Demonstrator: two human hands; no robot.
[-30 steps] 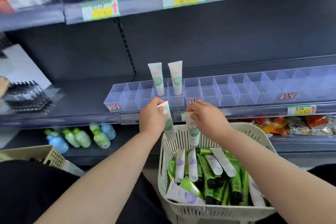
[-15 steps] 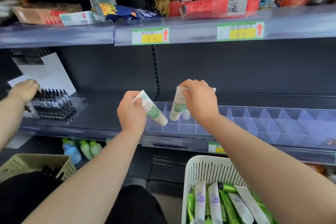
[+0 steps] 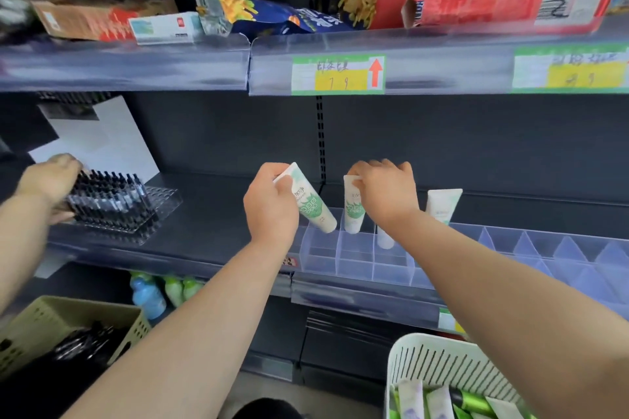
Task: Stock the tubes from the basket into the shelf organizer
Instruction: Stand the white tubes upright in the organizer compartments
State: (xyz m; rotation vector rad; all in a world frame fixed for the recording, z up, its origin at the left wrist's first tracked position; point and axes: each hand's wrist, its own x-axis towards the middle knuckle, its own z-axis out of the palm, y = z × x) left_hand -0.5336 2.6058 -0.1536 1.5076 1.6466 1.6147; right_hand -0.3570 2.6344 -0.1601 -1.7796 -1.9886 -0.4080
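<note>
Sitting nearest, at the bottom right, is the white basket (image 3: 439,359), with green and white loose tubes (image 3: 412,398) lying inside it. At the lower left is a beige basket (image 3: 51,320) holding dark items. Just beyond it, blue and green bottles (image 3: 149,296) stand under the shelf (image 3: 211,214).

Both forearms reach up and forward to that shelf. The left hand (image 3: 270,211) grips the left tube (image 3: 315,211) by its flat crimped end. This tube is tilted, its cap pointing down and to the right above the left end of the organizer (image 3: 357,258). The right hand (image 3: 386,196) pinches the top of the right tube (image 3: 354,214), which hangs nearly upright with its cap down at the rim of a back-row compartment. Whether the cap is already inside cannot be told.

The organizer is a clear, divided tray along the shelf's front edge. 2 more tubes are in it, cap down, to the right of the held ones. The standing tube (image 3: 442,206) shows just past the right wrist. The hidden tube (image 3: 385,240) is mostly covered by that wrist.

Farther left on the shelf, a third hand (image 3: 51,177) rests on a clear rack (image 3: 109,204) of small black items; it is blurred, so its grip cannot be told.

Above, the upper shelf (image 3: 136,65) carries a green and yellow price label (image 3: 337,73) and snack packs (image 3: 279,19).
</note>
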